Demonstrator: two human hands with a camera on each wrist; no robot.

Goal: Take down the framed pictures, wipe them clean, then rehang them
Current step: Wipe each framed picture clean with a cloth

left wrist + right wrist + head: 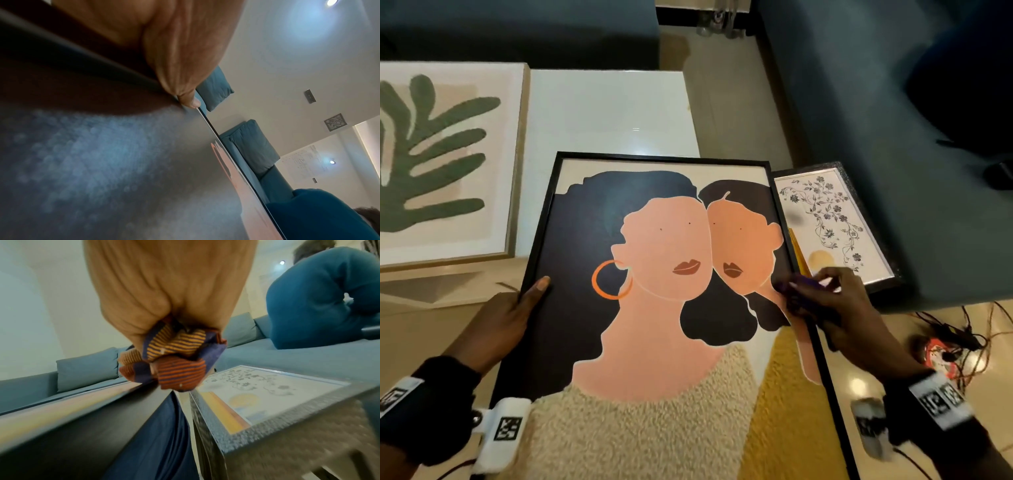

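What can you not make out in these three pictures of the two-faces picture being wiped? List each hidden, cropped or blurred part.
- Two-faces picture, head view: lower edge cut off by the image border.
- Leaf picture, head view: left side cropped.
- Floral picture, head view: near corner hidden behind the right hand.
- Striped cloth: sharp in the right wrist view, a blur in the head view.
- Left hand: fingers under the frame unseen.

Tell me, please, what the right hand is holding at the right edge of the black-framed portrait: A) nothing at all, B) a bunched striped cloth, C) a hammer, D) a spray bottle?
B: the right hand grips a bunched striped cloth against the right edge of the black-framed portrait.
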